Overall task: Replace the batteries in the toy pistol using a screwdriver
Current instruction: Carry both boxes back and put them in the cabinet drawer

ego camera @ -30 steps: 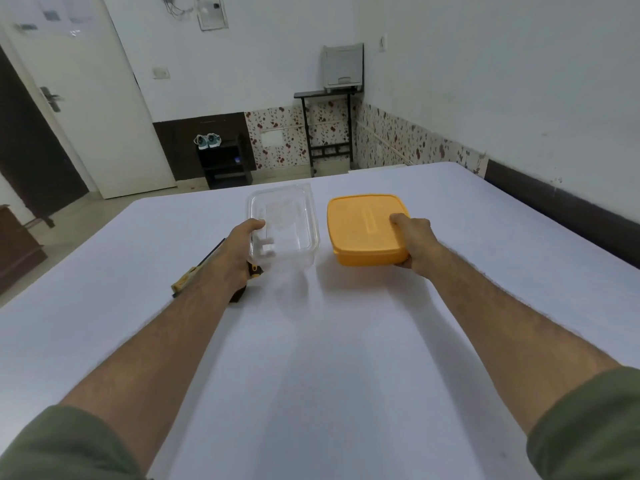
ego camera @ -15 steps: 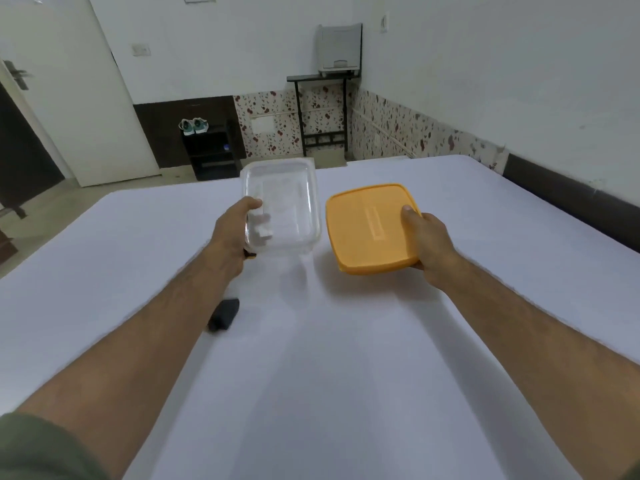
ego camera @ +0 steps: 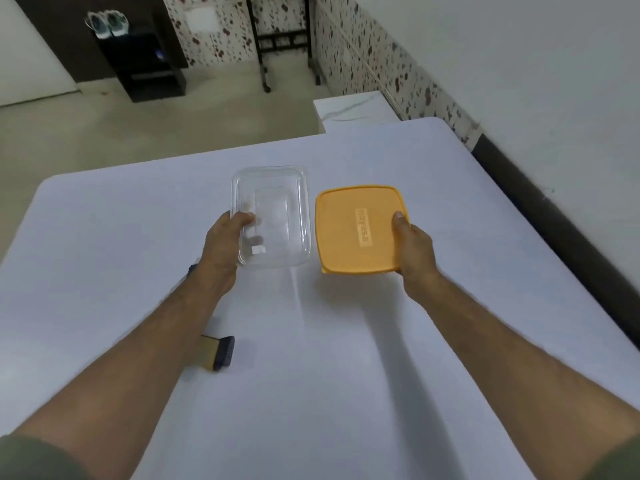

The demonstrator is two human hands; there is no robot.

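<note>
Both our hands have lifted their loads: left hand (ego camera: 221,251) gripping the clear rectangular plastic container (ego camera: 273,216), right hand (ego camera: 414,249) holding its orange square plastic lid (ego camera: 358,230). Near left on the white desk (ego camera: 346,375), the black-and-tan toy pistol (ego camera: 219,353) now shows, untouched; battery work hasn't begun.

White walls (ego camera: 519,57) with speckled tile skirting (ego camera: 363,46), beige floor (ego camera: 104,133), dark low stand (ego camera: 145,64).

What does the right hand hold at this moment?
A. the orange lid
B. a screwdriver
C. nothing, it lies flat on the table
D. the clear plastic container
A: the right hand grips the orange lid at its right edge, thumb on top, while the left hand holds the clear container.
</note>
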